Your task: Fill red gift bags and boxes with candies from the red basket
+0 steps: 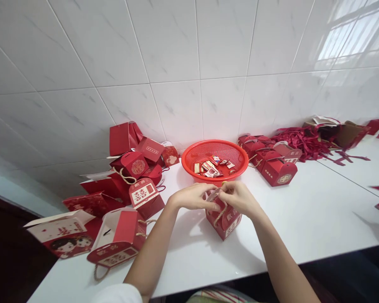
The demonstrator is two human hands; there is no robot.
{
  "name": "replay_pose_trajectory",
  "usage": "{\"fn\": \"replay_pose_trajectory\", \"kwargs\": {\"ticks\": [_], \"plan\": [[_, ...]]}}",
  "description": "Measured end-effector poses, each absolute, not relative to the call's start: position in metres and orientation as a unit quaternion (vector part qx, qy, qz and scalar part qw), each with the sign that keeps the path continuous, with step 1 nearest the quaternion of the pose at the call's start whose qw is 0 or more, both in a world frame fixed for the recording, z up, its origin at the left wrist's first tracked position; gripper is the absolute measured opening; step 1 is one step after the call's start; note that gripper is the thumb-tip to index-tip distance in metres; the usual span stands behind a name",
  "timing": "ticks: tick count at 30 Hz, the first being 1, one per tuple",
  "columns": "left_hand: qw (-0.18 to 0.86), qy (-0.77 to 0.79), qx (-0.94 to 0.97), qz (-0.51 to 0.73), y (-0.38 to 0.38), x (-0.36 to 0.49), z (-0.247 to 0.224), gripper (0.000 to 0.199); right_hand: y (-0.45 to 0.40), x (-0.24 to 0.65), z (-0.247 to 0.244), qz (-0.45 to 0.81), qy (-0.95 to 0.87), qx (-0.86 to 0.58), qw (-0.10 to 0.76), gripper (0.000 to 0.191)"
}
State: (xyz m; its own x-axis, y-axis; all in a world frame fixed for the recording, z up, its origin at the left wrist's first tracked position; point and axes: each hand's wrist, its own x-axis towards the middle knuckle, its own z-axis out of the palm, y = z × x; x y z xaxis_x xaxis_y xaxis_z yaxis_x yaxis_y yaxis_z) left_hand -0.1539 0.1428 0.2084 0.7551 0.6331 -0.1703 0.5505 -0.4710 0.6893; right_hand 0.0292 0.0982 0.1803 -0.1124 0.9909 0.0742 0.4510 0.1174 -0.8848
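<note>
Left hand (196, 196) and right hand (237, 198) grasping box (225, 225), near front edge (214, 282), basket (208, 150) just behind, other boxes (148, 200) left, white table (322, 210) stretching right, tiled wall (177, 50)

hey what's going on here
A person's left hand and right hand are both at the top of a red box with a rope handle, standing on the white table. Just behind it, a red basket holds small wrapped packets. Other boxes sit to either side, some on the left open, with ribbons heaped farther right.
</note>
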Motion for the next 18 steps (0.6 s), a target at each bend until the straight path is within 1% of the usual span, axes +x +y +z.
{"fn": "replay_pose_trajectory", "kwargs": {"ticks": [2, 3, 5, 7, 10, 13, 16, 18], "plan": [[0.382, 0.339, 0.855, 0.091, 0.140, -0.153, 0.211, 0.052, 0.097, 0.033, 0.183, 0.409, -0.608, -0.510, 0.451, 0.012], [0.388, 0.337, 0.850, 0.115, 0.139, -0.152, 0.211, 0.056, 0.096, 0.035, 0.185, 0.427, -0.591, -0.491, 0.476, 0.012], [0.395, 0.329, 0.844, 0.151, 0.137, -0.149, 0.212, 0.055, 0.094, 0.037, 0.189, 0.452, -0.569, -0.463, 0.508, 0.013], [0.390, 0.306, 0.853, 0.164, 0.136, -0.147, 0.211, 0.052, 0.091, 0.039, 0.192, 0.447, -0.558, -0.448, 0.536, 0.015], [0.380, 0.276, 0.869, 0.156, 0.136, -0.146, 0.210, 0.055, 0.086, 0.049, 0.194, 0.387, -0.539, -0.450, 0.598, 0.019], [0.371, 0.288, 0.872, 0.135, 0.136, -0.147, 0.212, 0.061, 0.078, 0.073, 0.200, 0.301, -0.498, -0.486, 0.652, 0.020], [0.370, 0.290, 0.874, 0.125, 0.136, -0.151, 0.213, 0.056, 0.068, 0.109, 0.210, 0.214, -0.432, -0.547, 0.684, 0.021], [0.370, 0.287, 0.875, 0.120, 0.138, -0.153, 0.211, 0.052, 0.063, 0.137, 0.217, 0.178, -0.387, -0.591, 0.686, 0.021]]}}
